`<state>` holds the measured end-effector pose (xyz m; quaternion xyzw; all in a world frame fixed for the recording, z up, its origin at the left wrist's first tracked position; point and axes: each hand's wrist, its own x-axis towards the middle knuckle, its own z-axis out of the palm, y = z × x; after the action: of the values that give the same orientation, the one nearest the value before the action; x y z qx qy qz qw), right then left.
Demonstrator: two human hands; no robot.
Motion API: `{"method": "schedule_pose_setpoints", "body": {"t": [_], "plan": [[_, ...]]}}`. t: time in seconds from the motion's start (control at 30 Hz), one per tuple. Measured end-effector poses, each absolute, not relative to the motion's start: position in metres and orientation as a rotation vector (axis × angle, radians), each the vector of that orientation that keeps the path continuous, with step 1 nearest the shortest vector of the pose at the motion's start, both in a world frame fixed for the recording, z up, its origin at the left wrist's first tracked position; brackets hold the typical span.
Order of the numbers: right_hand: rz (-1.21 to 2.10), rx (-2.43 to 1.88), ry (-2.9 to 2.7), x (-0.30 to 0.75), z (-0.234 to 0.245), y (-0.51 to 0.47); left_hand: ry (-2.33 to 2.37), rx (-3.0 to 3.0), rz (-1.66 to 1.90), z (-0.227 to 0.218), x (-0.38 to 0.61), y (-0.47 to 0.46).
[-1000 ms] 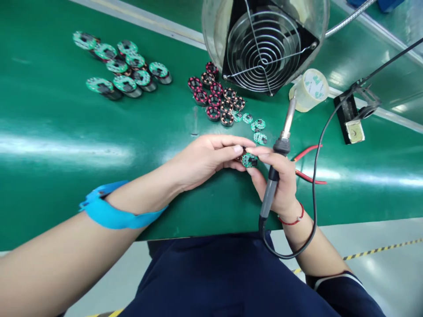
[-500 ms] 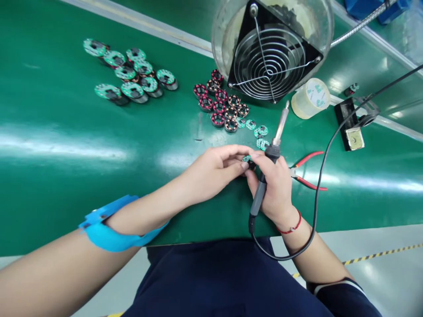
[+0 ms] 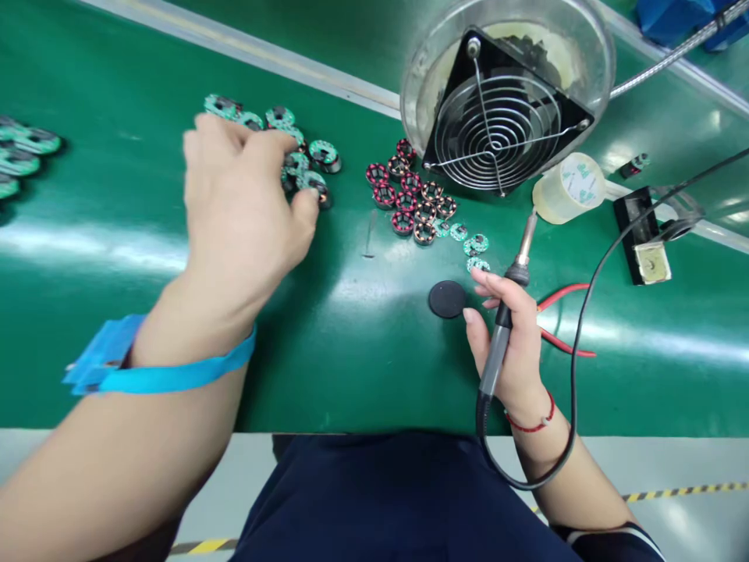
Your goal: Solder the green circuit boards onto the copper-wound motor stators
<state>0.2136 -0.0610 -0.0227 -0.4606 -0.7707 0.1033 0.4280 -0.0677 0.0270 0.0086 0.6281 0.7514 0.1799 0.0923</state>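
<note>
My left hand (image 3: pixel 239 187) reaches over a group of coil rings topped with round green circuit boards (image 3: pixel 324 154). Its thumb and fingers close around one such board-topped coil (image 3: pixel 313 186) at the near right edge of the group; the palm hides several others. In my right hand (image 3: pixel 512 336) is a soldering iron (image 3: pixel 496 355), its grip lying across the fingers and its metal tip pointing away from me. The right thumb and fingertips are apart, beside a black round disc (image 3: pixel 448 299) on the green table.
Bare coil rings (image 3: pixel 406 200) and small loose green boards (image 3: pixel 477 243) lie mid-table. Behind them a fan (image 3: pixel 497 117) leans on a clear round tub. Red-handled pliers (image 3: pixel 565 343), a tape roll (image 3: pixel 565 191) and an iron stand (image 3: pixel 635 234) are at right. More board-topped coils (image 3: pixel 29 144) lie far left.
My left hand has moved left and away from me to the board-topped group, taking along the coil from between both hands. The black disc now shows. My right hand keeps the soldering iron.
</note>
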Motion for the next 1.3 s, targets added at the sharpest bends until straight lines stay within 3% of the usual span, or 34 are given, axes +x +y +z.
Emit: {"method": "schedule_pose_setpoints", "body": {"t": [0.1,0.23,0.43,0.63,0.8,0.97,1.13,1.3], "plan": [[0.270,-1.151,-1.931,0.212,-0.020,-0.063,2.112,2.125,0.585,-0.002,-0.056,0.026],[0.301,-1.141,-1.940,0.211,-0.017,-0.064,1.748,2.335,0.360,-0.008,-0.036,0.026],[0.349,-1.161,-1.967,0.209,-0.016,-0.064,1.726,2.304,0.343,-0.008,-0.029,0.024],[0.379,-1.158,-1.973,0.206,-0.019,-0.062,1.386,2.155,0.664,-0.010,-0.037,0.017],[0.668,-1.028,-1.836,0.204,-0.019,-0.063,0.858,1.973,0.806,-0.003,-0.023,-0.003],[0.915,-0.906,-1.781,0.206,-0.020,-0.061,0.746,1.969,0.796,0.002,-0.014,-0.015],[0.619,-0.961,-1.781,0.204,-0.025,-0.061,0.923,1.739,0.828,0.002,-0.015,-0.007],[0.382,-1.034,-1.918,0.199,-0.028,-0.062,0.959,1.541,0.564,0.002,-0.005,-0.009]]}}
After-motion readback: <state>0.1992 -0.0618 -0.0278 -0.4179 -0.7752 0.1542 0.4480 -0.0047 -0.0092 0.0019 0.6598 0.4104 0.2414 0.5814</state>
